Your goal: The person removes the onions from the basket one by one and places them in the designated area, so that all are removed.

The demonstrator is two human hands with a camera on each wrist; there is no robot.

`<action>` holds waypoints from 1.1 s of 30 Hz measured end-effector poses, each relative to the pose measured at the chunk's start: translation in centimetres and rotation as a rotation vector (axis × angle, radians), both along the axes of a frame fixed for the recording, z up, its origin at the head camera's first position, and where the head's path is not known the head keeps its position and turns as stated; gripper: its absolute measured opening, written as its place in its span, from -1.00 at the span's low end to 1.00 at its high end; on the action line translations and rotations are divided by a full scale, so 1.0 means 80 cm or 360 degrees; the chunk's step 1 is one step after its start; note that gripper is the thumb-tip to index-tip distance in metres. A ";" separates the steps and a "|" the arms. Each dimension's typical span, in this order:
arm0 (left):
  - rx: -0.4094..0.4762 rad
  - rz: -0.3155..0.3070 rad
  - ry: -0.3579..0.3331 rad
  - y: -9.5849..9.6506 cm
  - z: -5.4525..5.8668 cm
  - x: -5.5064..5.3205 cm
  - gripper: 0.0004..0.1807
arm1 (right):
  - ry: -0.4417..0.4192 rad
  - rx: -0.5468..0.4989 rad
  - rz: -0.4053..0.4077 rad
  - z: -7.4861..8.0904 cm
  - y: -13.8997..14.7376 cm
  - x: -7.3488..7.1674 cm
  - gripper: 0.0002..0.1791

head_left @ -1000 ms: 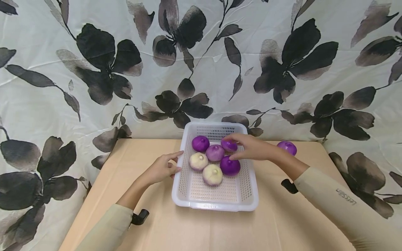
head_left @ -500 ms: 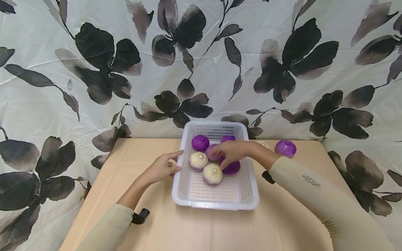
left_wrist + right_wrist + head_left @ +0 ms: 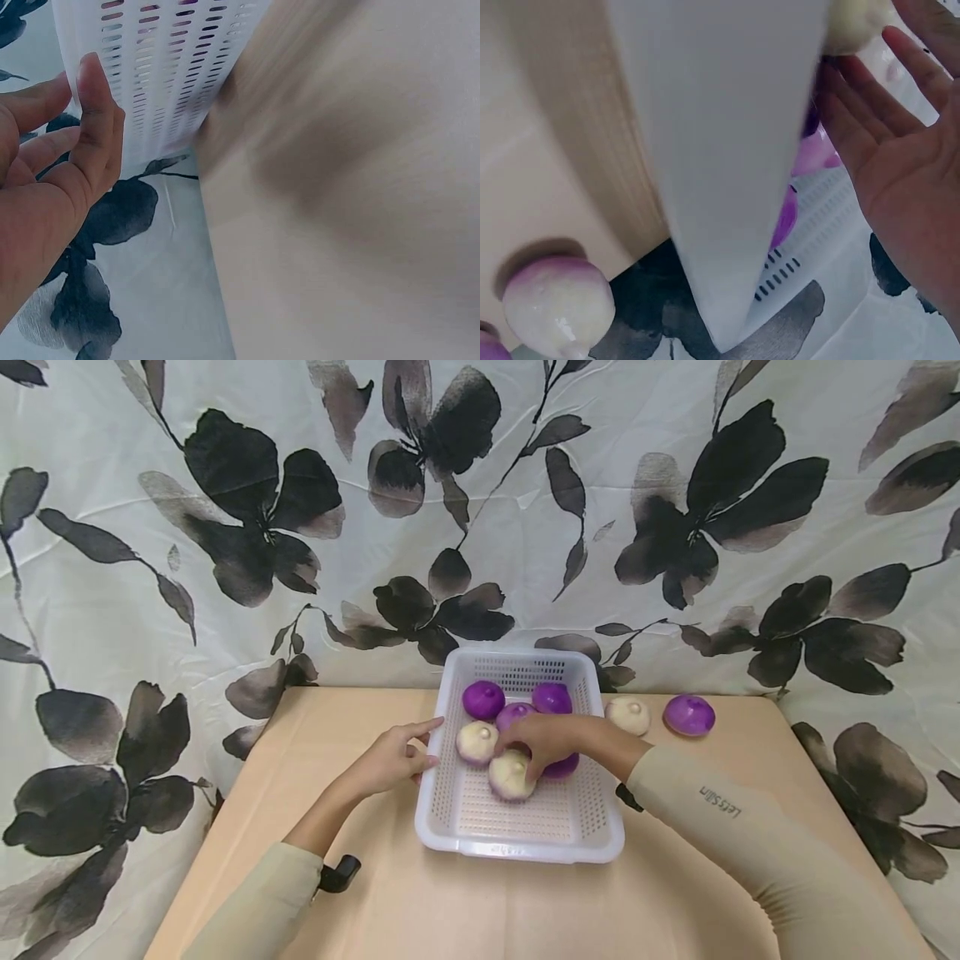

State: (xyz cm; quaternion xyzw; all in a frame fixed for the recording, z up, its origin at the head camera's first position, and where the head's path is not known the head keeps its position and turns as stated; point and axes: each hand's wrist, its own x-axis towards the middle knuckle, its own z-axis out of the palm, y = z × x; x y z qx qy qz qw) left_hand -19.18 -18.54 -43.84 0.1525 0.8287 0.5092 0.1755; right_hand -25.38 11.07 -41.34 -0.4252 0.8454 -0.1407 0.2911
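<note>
Floral cloth (image 3: pixel 480 435) at your 12 o'clock; tan table (image 3: pixel 390 893) below it. White perforated basket (image 3: pixel 519 852) on table. Left hand (image 3: pixel 386 762) at basket's 9–10 o'clock: thumb and index finger spread apart, tips touching rim. Right hand (image 3: pixel 546 739) inside basket, curled round near pale onion (image 3: pixel 512 778) at 6; whether raised, you cannot tell. Also inside: four purple onions (image 3: pixel 483 700) between 11 and 4, left pale onion (image 3: pixel 476 742) at 9–10. Outside basket, toward 2–3: outer purple onion (image 3: pixel 689 716), outer pale onion (image 3: pixel 628 715).
</note>
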 end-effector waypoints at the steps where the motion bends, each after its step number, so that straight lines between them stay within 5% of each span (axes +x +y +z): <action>1: -0.0003 0.0002 -0.0002 0.000 0.000 0.000 -0.27 | 0.0006 0.0000 -0.0003 -0.001 -0.001 0.001 -0.31; 11: -0.0007 0.0003 0.0002 -0.002 0.000 -0.002 -0.27 | 0.0019 0.0030 0.0004 -0.010 -0.007 0.003 -0.30; 24: 0.0000 -0.0005 -0.0006 -0.002 0.000 -0.004 -0.28 | 0.0020 0.0372 0.0061 0.000 -0.032 0.003 -0.29; 33: -0.0007 -0.0004 -0.0001 -0.003 0.001 -0.008 -0.28 | -0.0043 0.0341 -0.0031 -0.002 -0.036 0.002 -0.36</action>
